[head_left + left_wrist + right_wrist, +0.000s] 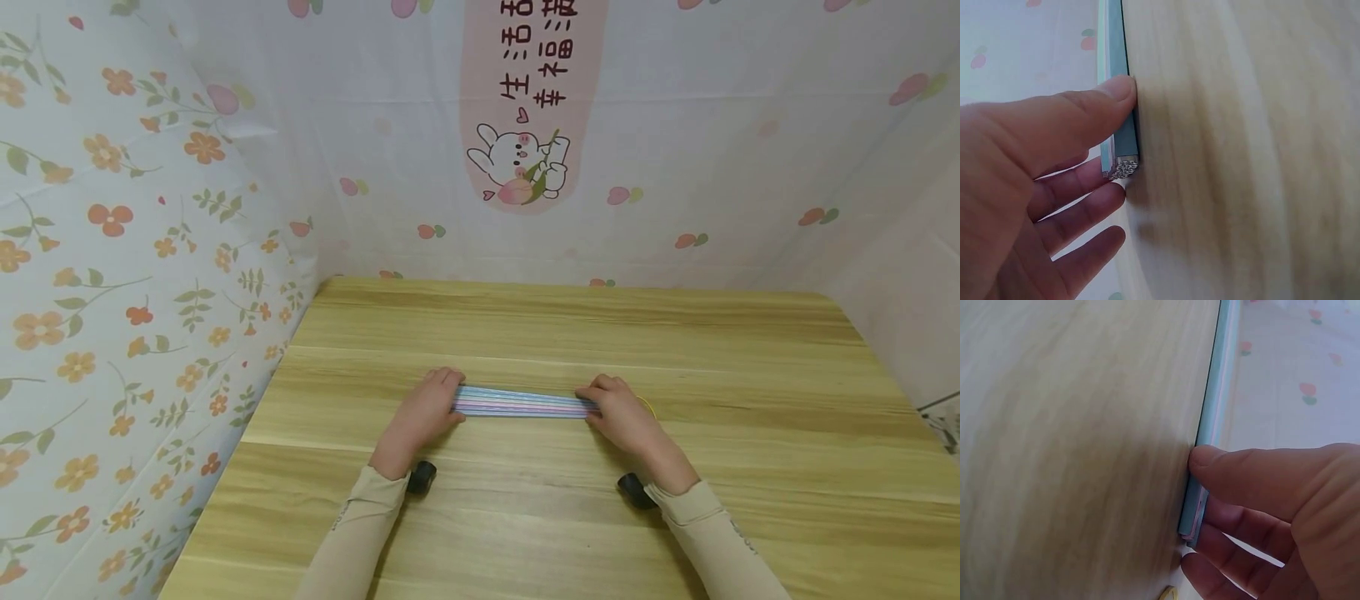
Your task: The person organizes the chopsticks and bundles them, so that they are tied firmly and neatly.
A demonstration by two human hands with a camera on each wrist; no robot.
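Pastel strips bundle (522, 402) pinched between left hand (420, 414), right hand (626, 418) fingers, seemingly.

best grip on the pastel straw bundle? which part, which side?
Probably by its two ends, one hand from each side. The straw bundle lies flat and long across the table, loose, so end pinches keep it together. The left hand and right hand already do this, thumb against the near side.

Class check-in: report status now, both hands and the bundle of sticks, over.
Left hand pinches one end of the pastel blue-and-pink stick bundle; right hand pinches the other. Bundle flat on the light wooden table. Yellow ring by right hand, not obstructing.
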